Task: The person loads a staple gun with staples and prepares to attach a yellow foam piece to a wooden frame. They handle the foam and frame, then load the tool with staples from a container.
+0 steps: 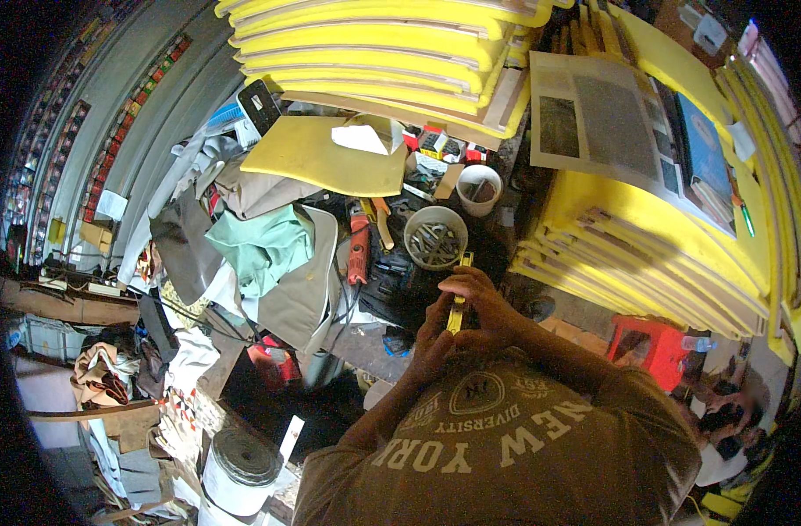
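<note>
Close to my chest, a slim yellow tool (458, 315) points away from me; its exact kind is not clear. The fingers of my right hand (481, 296) wrap over its middle from the right. At its near end, my left hand (432, 337) is closed around it from the left, with some fingertips hidden. Just beyond the tool's far tip stands a white bucket (436, 218) of metal pieces. Left of that bucket lies a red power tool (358, 244) with a cord.
Stacked yellow padded panels (374, 53) rise at the back, with another yellow stack (646, 254) at right. Grey and green cloth (264, 245) covers the left of the work surface. A red stool (643, 348) stands at right, a dark roll (247, 458) lower left.
</note>
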`<action>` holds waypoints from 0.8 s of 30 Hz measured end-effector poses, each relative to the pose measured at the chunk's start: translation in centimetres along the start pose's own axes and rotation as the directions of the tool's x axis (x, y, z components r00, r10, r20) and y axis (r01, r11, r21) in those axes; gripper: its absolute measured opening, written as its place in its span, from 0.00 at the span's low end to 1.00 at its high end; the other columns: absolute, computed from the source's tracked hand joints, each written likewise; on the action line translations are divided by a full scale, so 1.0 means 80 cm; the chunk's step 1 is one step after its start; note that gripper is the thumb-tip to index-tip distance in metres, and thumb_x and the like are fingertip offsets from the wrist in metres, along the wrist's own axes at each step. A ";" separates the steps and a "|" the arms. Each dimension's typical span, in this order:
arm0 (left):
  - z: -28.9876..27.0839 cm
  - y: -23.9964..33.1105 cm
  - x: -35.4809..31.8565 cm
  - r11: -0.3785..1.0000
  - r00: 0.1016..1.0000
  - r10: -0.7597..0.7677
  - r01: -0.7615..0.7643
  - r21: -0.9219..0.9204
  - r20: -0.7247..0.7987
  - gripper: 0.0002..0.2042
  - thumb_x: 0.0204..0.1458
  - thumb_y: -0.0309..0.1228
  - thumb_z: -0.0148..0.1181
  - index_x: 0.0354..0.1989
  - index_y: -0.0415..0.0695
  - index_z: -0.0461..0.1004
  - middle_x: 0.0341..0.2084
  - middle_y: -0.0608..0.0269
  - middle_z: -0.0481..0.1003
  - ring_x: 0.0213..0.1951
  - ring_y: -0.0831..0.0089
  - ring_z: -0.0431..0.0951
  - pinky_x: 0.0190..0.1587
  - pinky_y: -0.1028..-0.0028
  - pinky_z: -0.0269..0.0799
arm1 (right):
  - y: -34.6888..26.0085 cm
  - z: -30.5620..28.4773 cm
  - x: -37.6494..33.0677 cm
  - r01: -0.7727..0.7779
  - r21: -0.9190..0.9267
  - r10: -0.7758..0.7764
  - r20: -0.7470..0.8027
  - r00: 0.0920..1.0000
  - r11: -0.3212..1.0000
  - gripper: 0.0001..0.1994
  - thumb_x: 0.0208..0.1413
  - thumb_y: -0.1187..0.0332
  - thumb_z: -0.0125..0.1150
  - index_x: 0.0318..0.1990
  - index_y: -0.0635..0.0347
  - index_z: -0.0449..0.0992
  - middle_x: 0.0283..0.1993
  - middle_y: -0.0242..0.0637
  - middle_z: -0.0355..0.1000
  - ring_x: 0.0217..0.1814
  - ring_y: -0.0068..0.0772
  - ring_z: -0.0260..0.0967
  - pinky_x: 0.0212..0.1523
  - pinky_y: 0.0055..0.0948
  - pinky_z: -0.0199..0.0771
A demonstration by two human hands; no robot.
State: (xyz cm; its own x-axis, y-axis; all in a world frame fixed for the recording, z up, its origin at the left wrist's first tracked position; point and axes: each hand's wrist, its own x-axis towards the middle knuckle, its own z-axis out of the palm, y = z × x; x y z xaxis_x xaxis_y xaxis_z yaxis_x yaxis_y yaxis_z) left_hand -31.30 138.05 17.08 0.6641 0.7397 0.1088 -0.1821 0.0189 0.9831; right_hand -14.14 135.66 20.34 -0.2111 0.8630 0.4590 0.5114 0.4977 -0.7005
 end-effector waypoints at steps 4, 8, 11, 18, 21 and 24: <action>0.004 -0.002 0.010 0.990 0.990 0.106 -0.097 0.105 -0.091 0.37 0.52 0.55 0.43 0.60 0.34 0.53 0.50 0.51 0.63 0.49 0.63 0.64 0.53 0.67 0.56 | 0.019 0.010 -0.012 -0.105 0.035 0.110 -0.201 0.973 0.994 0.34 0.48 0.47 0.57 0.58 0.59 0.57 0.58 0.49 0.56 0.62 0.50 0.51 0.62 0.47 0.46; 0.008 -0.004 0.012 0.994 0.977 0.096 -0.105 -0.040 -0.191 0.37 0.52 0.58 0.43 0.56 0.33 0.59 0.45 0.54 0.64 0.42 0.68 0.68 0.46 0.71 0.62 | 0.052 0.028 -0.023 -0.452 0.589 0.691 -0.273 0.669 0.670 0.33 0.55 0.44 0.46 0.59 0.60 0.55 0.60 0.47 0.55 0.63 0.44 0.50 0.62 0.40 0.48; 0.001 0.014 0.020 0.986 0.976 0.161 -0.154 0.060 -0.144 0.37 0.51 0.60 0.42 0.54 0.33 0.63 0.44 0.55 0.65 0.40 0.71 0.68 0.43 0.73 0.64 | 0.043 0.020 -0.007 -0.377 0.921 0.849 0.119 0.515 0.100 0.31 0.55 0.42 0.44 0.56 0.59 0.59 0.54 0.45 0.62 0.57 0.41 0.59 0.57 0.38 0.56; 0.001 0.029 0.004 0.998 0.997 -0.050 0.047 -0.037 -0.066 0.38 0.46 0.58 0.50 0.55 0.35 0.62 0.48 0.54 0.66 0.46 0.68 0.69 0.49 0.71 0.63 | 0.058 0.045 -0.018 -0.237 0.968 0.873 0.181 0.454 -0.077 0.25 0.55 0.44 0.45 0.45 0.58 0.67 0.38 0.36 0.69 0.41 0.34 0.67 0.46 0.36 0.67; 0.005 0.034 -0.008 0.994 0.996 -0.090 0.088 0.061 0.027 0.34 0.47 0.50 0.54 0.57 0.37 0.59 0.51 0.54 0.65 0.47 0.67 0.69 0.51 0.69 0.62 | 0.076 0.050 -0.031 -0.306 0.947 0.853 0.079 0.516 0.098 0.23 0.55 0.47 0.47 0.43 0.58 0.67 0.36 0.36 0.67 0.39 0.32 0.66 0.45 0.34 0.67; 0.010 0.051 -0.009 0.989 0.989 -0.090 0.076 0.123 0.113 0.33 0.49 0.41 0.56 0.61 0.39 0.53 0.52 0.55 0.64 0.51 0.67 0.67 0.54 0.68 0.60 | 0.081 0.055 -0.034 -0.400 0.868 0.856 -0.052 0.515 0.294 0.20 0.55 0.49 0.49 0.42 0.56 0.67 0.33 0.33 0.68 0.35 0.26 0.66 0.35 0.30 0.67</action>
State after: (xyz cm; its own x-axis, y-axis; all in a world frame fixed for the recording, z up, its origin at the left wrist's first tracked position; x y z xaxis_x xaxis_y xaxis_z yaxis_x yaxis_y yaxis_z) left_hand -31.91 137.03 21.14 0.7555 0.6541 0.0357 -0.0406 -0.0077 0.9991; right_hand -13.88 136.91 12.11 0.3723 0.8658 -0.3345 -0.4888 -0.1235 -0.8636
